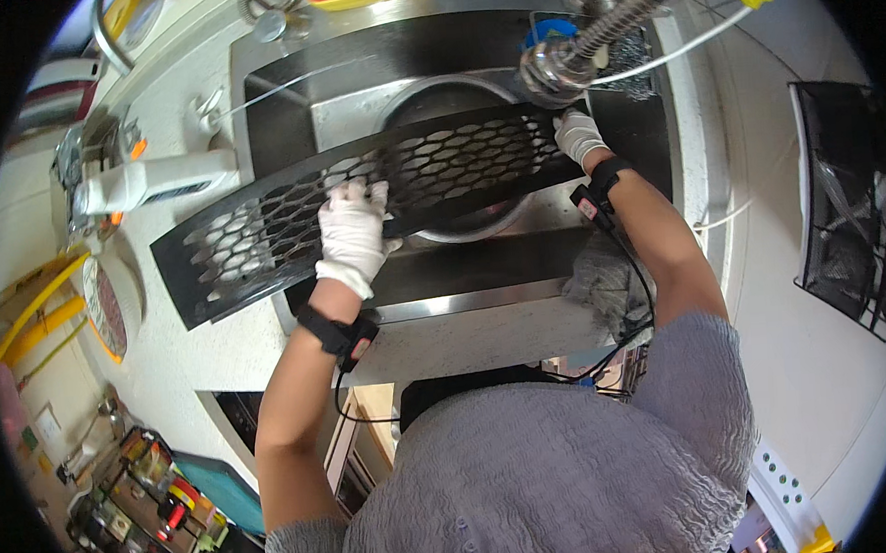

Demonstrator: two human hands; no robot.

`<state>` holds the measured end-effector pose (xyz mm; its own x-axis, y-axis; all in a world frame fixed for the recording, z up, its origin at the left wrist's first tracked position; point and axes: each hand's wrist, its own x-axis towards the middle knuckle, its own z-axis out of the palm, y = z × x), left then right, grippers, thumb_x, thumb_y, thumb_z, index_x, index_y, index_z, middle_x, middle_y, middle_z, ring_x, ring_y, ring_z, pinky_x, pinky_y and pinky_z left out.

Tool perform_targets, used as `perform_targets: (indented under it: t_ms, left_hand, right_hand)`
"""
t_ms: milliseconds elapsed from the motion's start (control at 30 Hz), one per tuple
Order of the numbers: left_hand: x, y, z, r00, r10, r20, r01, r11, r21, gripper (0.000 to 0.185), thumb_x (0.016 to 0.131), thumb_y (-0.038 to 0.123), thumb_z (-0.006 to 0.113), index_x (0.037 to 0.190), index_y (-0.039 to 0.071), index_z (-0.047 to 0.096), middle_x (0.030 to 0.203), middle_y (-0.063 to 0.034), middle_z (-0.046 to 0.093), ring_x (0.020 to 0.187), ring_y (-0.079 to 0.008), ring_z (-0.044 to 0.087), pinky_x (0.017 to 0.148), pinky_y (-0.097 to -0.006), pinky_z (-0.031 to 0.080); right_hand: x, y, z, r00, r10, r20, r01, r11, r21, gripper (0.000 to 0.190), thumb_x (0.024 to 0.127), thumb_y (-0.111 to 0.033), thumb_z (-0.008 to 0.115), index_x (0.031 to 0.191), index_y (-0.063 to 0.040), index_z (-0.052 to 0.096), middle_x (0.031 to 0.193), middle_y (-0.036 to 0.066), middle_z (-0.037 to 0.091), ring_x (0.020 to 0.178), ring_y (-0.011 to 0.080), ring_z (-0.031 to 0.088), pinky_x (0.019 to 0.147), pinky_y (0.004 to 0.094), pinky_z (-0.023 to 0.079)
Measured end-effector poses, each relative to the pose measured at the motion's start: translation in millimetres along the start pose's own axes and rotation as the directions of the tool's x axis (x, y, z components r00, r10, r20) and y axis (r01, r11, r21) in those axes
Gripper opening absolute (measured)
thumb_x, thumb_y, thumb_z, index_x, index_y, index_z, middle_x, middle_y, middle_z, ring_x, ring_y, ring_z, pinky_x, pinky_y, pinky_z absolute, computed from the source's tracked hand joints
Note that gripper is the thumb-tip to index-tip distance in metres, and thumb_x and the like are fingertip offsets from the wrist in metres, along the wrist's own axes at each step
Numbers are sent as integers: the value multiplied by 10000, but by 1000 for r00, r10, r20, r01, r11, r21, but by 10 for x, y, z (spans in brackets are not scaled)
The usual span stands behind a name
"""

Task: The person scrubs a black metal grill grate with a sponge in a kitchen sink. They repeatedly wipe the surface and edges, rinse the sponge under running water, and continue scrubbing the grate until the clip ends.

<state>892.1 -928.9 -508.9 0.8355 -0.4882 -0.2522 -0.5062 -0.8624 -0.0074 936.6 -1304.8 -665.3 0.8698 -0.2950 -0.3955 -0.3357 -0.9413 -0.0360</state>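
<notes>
A long black panel with honeycomb openings lies slantwise over a steel sink, its left end reaching past the sink over the white counter. My right hand, in a white glove, grips the panel's right end. My left hand, gloved too, rests on the panel's mesh near its middle with bent fingers; whether it holds anything is hidden. Beneath the panel stands a round metal basin, partly covered. The sprayer head of a spring-hose tap hangs just above the panel's right end.
A white plastic bottle lies or leans on the counter left of the sink. A grey cloth drapes over the sink's front right edge. A white cord runs from the tap side. A blue item sits at the back right.
</notes>
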Motion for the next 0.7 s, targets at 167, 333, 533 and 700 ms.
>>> perform_targets:
  t_ms: [167,333,533,700]
  left_hand:
    - [17,2,-20,1000,-7,20,7,1000,-4,867,476,374,839,1243,120,526,1189,-122,463,1102,-315,444,869,-420,432]
    - [-23,0,-81,999,23,32,-23,1000,12,813,550,338,818,1250,67,507,1141,-128,490,1065,-306,466,901,-397,428]
    - [-672,-743,-372,889,-117,-443,-47,938,-343,453,737,155,724,1164,77,591,1160,-141,597,1103,-305,547,961,-381,427]
    - [-1300,-1614,-491,693,-634,-343,531,771,-351,565,699,148,762,1229,105,572,1189,-184,558,1130,-320,503,982,-403,403]
  right_hand:
    - [-612,-1112,-311,872,-416,-257,479,833,278,193,830,-155,539,922,-23,646,935,214,633,899,392,595,813,418,473]
    - [-1167,-1879,-623,809,-541,-230,556,576,600,171,757,-113,594,909,-36,605,898,221,632,875,389,608,801,430,478]
    - [-673,-1264,-677,930,-265,-255,365,751,550,277,897,-320,525,1007,-72,582,937,202,626,928,382,584,831,435,453]
    - [-522,-1251,-416,922,-309,-233,383,815,435,246,850,-220,555,1025,-51,592,1000,192,613,965,367,571,840,421,453]
